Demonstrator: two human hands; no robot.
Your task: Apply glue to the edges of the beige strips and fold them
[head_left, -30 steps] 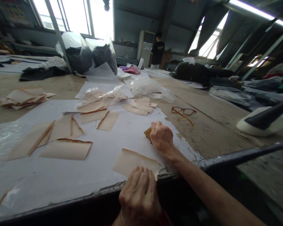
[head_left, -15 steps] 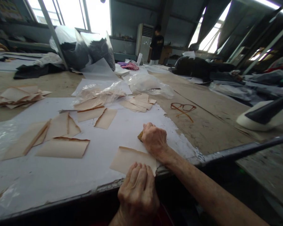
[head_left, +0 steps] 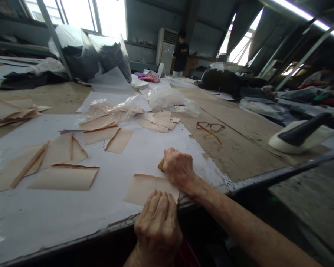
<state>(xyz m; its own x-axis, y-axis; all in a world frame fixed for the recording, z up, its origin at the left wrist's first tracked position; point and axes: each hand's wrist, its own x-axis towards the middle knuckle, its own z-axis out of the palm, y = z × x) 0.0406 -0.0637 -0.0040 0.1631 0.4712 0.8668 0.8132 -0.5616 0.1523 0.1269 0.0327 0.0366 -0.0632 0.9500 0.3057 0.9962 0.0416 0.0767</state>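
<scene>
Across the table's near edge, a flat beige rectangular piece (head_left: 144,187) with a brown strip along its far side lies on white sheeting. My left hand (head_left: 158,218) presses its near edge with fingers bent and close together; the thumb is hidden. Just beyond the right end of the piece, my right hand (head_left: 178,167) is closed around a small yellow-brown block (head_left: 161,165), mostly covered by the fingers. Several similar beige pieces with brown edges, such as a single piece (head_left: 64,178), lie to the left, some overlapping.
Eyeglasses (head_left: 210,128) lie folded at the right. Clear plastic film (head_left: 172,100) and a pile of beige pieces (head_left: 11,111) are farther back. A white and black object (head_left: 297,135) stands near the right edge. A person (head_left: 180,53) stands in the background.
The whole scene has shifted slightly left as my head turned. Both hands keep nearly the same place on and beside the beige piece.
</scene>
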